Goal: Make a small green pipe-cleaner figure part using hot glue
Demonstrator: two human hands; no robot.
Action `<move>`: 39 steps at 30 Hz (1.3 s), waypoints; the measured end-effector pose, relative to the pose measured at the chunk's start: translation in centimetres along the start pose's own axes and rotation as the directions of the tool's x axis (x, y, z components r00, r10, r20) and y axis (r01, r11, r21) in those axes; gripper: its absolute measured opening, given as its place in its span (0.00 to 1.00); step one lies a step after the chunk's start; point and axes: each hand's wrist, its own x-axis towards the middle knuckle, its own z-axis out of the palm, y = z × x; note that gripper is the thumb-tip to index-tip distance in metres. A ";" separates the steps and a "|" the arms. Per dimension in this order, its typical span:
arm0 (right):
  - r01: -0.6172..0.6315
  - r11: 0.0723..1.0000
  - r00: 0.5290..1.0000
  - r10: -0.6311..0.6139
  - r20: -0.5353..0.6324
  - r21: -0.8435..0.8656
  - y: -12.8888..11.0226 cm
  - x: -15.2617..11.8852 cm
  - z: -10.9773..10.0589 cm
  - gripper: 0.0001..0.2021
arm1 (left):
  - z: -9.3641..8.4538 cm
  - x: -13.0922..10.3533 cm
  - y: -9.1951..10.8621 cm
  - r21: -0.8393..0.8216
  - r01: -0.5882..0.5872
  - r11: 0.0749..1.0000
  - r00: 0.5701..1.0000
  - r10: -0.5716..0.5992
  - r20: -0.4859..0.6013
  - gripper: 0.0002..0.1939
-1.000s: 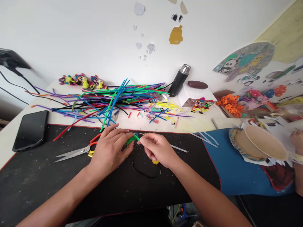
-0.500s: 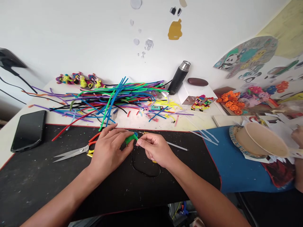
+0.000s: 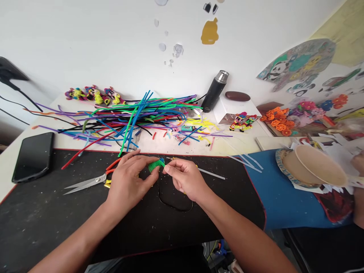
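Note:
My left hand [image 3: 132, 174] pinches a small green and blue coiled piece [image 3: 154, 165] between thumb and fingers, above the black mat [image 3: 136, 227]. Close on its right, my right hand [image 3: 183, 177] is closed on the green end that sticks out of this piece. Open-bladed scissors [image 3: 88, 182] with red-orange handles lie just left of my left hand, their handles partly hidden by it. Behind both hands spreads a heap of coloured pipe cleaners [image 3: 139, 115]. A thin black cord [image 3: 173, 208] curves on the mat below the hands.
A phone [image 3: 33, 157] lies at the left. Small colourful figures [image 3: 95, 94] stand along the wall. Behind right are a black flask [image 3: 214, 93] and a white box [image 3: 226, 110]. A beige bowl [image 3: 320, 167] sits at the right, near part of another person's arm [image 3: 358, 204].
The thumb and fingers of my left hand have shifted, and more of the green piece shows. My right hand has barely moved. The view has tilted slightly.

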 end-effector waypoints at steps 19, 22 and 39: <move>-0.011 0.997 1.000 0.009 0.028 0.080 0.6 0.0 0.2 0.18 | -0.2 -0.1 0.6 -0.271 0.430 0.861 0.901 -0.390 0.191 0.16; -0.019 0.997 0.999 0.016 0.034 0.080 0.6 -0.1 0.2 0.19 | -0.4 0.1 0.7 -0.299 0.465 0.833 0.883 -0.413 0.223 0.17; -0.032 0.996 0.999 0.028 0.045 0.082 0.8 0.1 0.4 0.24 | -0.8 0.3 0.4 -0.512 0.621 0.593 0.783 -0.462 0.415 0.22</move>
